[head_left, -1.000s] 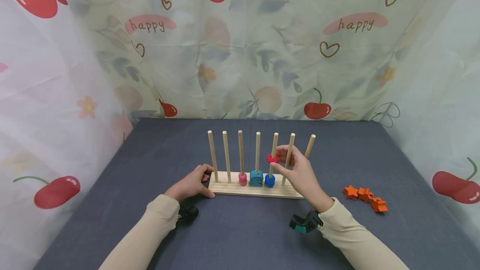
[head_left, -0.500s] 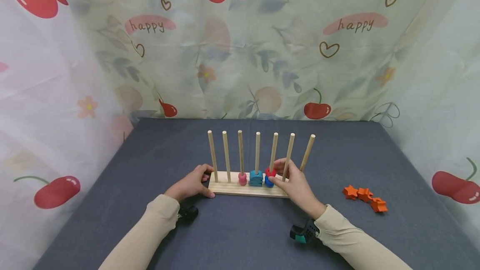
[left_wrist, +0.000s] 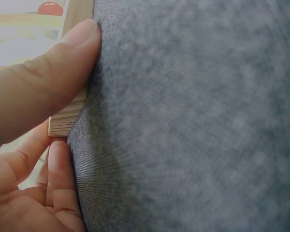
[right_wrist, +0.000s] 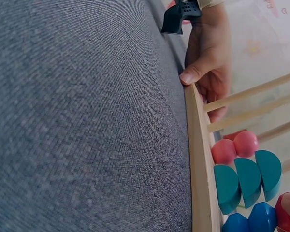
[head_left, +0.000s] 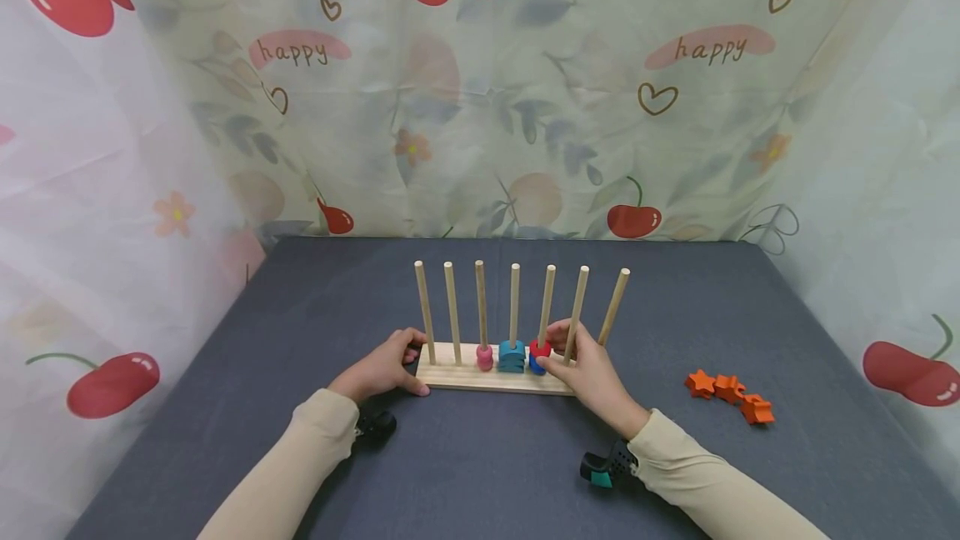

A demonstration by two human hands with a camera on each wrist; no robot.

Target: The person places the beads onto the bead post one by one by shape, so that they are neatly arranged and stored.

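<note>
A wooden peg board [head_left: 487,382] with a row of upright pegs sits on the table. My left hand [head_left: 385,367] grips its left end, thumb at the front edge and fingers behind. My right hand [head_left: 600,377] pinches a red bead [head_left: 537,348] on the fifth peg from the left, down against the blue beads [right_wrist: 262,218]. On the neighbouring peg are teal half-round pieces [right_wrist: 248,181], and two pink beads [right_wrist: 245,143] sit on the third peg. In the right wrist view the red bead is cut off by the frame edge, under a fingertip.
Several orange star-shaped pieces [head_left: 729,390] lie on the dark grey tabletop [head_left: 480,473] to the right of the board. A printed cloth [head_left: 480,107] hangs behind the table and along both sides. The two leftmost pegs [head_left: 453,315] carry no pieces.
My right hand has lowered the red bead along the fifth peg onto the blue beads and has barely moved since half a second ago. The left hand stays put.
</note>
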